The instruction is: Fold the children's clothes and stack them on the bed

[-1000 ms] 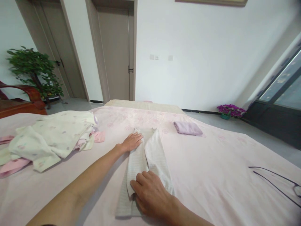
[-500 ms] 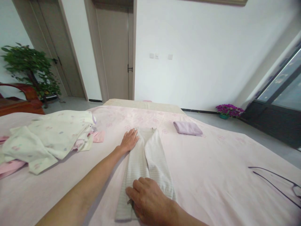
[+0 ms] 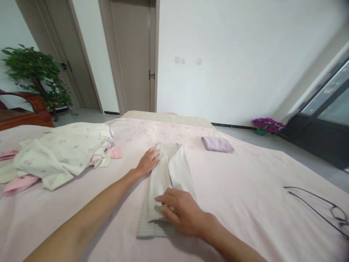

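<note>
A pale grey, finely striped garment point(image 3: 160, 174) lies folded lengthwise into a narrow strip on the pink bed sheet point(image 3: 240, 189). Its far end shows a neckline-like opening. On its far left edge rests my left hand point(image 3: 148, 161), fingers lying flat across the fabric. My right hand point(image 3: 181, 209) is over the near end, palm down, with thumb and fingers apart. Part of the cloth under it is hidden. Below that hand, the near hem point(image 3: 145, 231) spreads out in a wider layer.
A heap of printed pale and pink clothes point(image 3: 68, 149) lies at the left. A folded lilac cloth point(image 3: 217, 144) sits at the far right of the garment. Black-framed glasses point(image 3: 317, 202) rest on the right. Beyond the bed are doors, a leafy plant point(image 3: 35, 72) and purple flowers point(image 3: 268, 124).
My right hand has let go of the garment's near edge and moved forward and slightly right over it, its fingers opening. My left hand stays at the far left edge.
</note>
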A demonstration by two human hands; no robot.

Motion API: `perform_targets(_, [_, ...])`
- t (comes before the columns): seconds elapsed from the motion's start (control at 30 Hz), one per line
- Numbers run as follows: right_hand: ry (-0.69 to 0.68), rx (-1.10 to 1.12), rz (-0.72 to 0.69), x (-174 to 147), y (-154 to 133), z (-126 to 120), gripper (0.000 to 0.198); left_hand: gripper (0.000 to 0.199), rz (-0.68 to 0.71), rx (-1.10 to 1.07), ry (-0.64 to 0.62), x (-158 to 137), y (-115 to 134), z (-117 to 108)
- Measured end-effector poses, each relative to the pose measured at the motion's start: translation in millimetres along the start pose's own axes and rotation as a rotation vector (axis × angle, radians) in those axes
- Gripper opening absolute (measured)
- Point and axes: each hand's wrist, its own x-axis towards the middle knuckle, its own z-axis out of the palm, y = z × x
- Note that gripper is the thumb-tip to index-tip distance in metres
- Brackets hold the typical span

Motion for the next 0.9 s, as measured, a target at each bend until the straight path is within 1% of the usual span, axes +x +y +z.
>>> perform_targets(0.07, [0.122, 0.123, 0.104, -5.8, 17.6, -14.8, 0.028, 0.035, 0.147, -0.09, 0.032, -30.2, 5.0, -15.0])
perform_targets(0.13, [0.195, 0.164, 0.197, -15.6, 38.0, -26.0, 0.027, 0.027, 0.282, -0.166, -0.016, -63.2, 10.3, -31.7])
perform_targets(0.17, [0.218, 0.162, 0.232, -22.0, 47.2, -29.3, 0.027, 0.024, 0.314, -0.192, -0.051, -79.3, 13.1, -40.1])
perform_targets(0.27, [0.246, 0.134, 0.268, -43.7, 63.7, -29.8, 0.028, 0.021, 0.39, -0.233, -0.15, -120.8, 22.0, -61.4])
perform_targets(0.33, [0.208, 0.108, 0.231, -56.6, 63.9, -24.4, 0.029, 0.023, 0.461, -0.243, -0.205, -139.9, 28.4, -71.0])
perform_targets(0.47, [0.075, 0.007, 0.104, -72.1, 54.9, -14.0, 0.032, 0.035, 0.589, -0.209, -0.246, -159.0, 37.6, -78.5])
perform_targets(0.53, [0.08, 0.011, 0.086, -77.0, 54.9, -13.0, 0.034, 0.036, 0.635, -0.2, -0.238, -163.4, 38.4, -78.4])
perform_targets(0.6, [0.131, 0.042, 0.117, -82.8, 59.3, -14.3, 0.036, 0.034, 0.647, -0.21, -0.217, -167.2, 37.1, -78.5])
perform_targets(0.7, [0.195, 0.062, 0.213, -93.8, 67.8, -16.5, 0.034, 0.025, 0.601, -0.234, -0.2, -173.7, 35.4, -81.6])
perform_targets(0.8, [0.179, 0.082, 0.278, -102.5, 69.0, -15.8, 0.029, 0.016, 0.592, -0.217, -0.207, -180.3, 38.8, -86.7])
perform_targets(0.9, [0.146, 0.105, 0.271, -103.0, 59.3, -13.4, 0.019, 0.01, 0.648, -0.17, -0.16, -185.4, 49.5, -88.1])
